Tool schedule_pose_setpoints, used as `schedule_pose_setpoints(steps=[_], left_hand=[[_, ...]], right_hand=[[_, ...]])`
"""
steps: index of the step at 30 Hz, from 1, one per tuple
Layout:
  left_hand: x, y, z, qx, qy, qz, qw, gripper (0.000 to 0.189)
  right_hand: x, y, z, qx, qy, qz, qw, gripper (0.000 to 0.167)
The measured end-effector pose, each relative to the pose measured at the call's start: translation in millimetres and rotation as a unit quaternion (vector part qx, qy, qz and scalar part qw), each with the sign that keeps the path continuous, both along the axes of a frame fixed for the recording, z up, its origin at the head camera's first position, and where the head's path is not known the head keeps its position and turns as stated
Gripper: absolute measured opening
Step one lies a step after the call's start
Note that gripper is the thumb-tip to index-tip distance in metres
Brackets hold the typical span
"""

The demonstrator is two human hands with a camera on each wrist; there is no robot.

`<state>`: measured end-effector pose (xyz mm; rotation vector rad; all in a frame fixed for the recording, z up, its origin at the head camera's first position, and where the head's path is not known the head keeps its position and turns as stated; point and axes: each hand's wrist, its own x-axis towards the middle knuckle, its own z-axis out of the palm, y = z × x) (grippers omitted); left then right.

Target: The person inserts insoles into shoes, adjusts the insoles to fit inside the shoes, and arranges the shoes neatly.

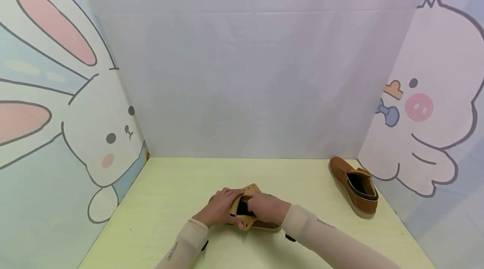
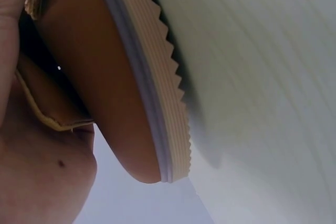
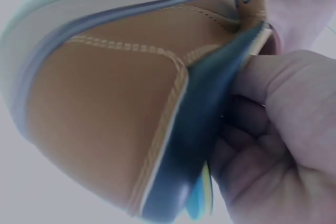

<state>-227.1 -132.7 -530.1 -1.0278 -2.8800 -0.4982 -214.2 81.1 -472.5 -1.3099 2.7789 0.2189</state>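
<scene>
A brown shoe (image 1: 266, 226) with a pale ridged sole lies on the table beneath both hands, its lace flaps (image 1: 250, 188) with eyelets spread apart. My left hand (image 1: 221, 208) grips it across the front of the opening, fingers on the far side and thumb on the near flap. Into the dark opening reach the curled fingers of my right hand (image 1: 269, 207); their tips are hidden there. The right wrist view shows the heel and dark padded collar (image 3: 197, 114) beside that hand, with a small blue and yellow strip (image 3: 198, 198) below.
A second brown shoe (image 1: 349, 193) stands at the right of the pale yellow table (image 1: 170, 185). A grey-white sheet (image 1: 242, 92) hangs behind, between side panels printed with a rabbit (image 1: 98, 134) and a chick-like figure (image 1: 435, 71).
</scene>
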Motion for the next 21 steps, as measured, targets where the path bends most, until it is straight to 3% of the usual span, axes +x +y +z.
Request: schedule_pose_setpoints(steps=[6,14,21], left_hand=[[-1.4,-1.6,3.1,-0.004,0.007,0.008,0.9999,0.11],[-0.4,1.0,-2.6,-0.009,-0.003,0.006,0.9999,0.112],[0.1,2.5,-2.7,-0.006,-0.005,0.011,0.9999,0.111]], right_hand=[[-3.5,15,1.8,-0.02,-0.024,0.014,0.9994,0.015],[-13.0,22,-12.9,-0.092,-0.081,0.04,0.9916,0.016],[-12.6,17,-14.0,-0.05,-0.087,0.005,0.995,0.018]])
